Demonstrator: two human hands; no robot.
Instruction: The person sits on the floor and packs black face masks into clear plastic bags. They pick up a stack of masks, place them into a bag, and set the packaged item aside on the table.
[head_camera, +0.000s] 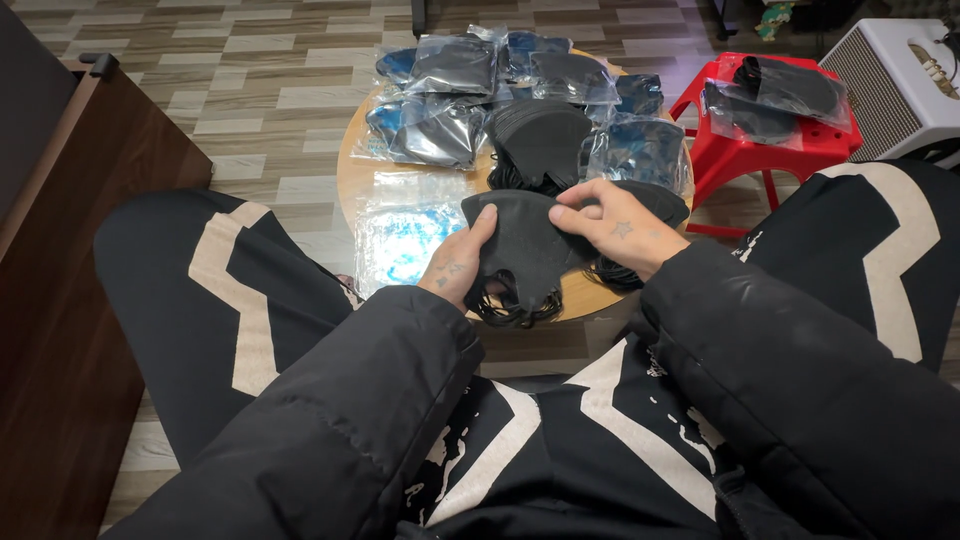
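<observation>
Head view: both hands pinch 1 black mask (525, 245).
Left hand (458, 265) grips it at 7 o'clock, right hand (610, 222) at 2; dangling ear loops (510, 305) could snag on the round table (352, 170) edge.

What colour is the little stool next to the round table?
The plastic stool is bright red, seen best in the head view, at the right of the round table.

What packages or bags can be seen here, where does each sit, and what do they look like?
Clear plastic bags of black face masks: heaped on the round wooden table's far side, shiny.
Empty clear plastic bag: flat on the table's near left, bluish glare.
Bagged black masks: on the red plastic stool, right.
No screens or signs.
</observation>
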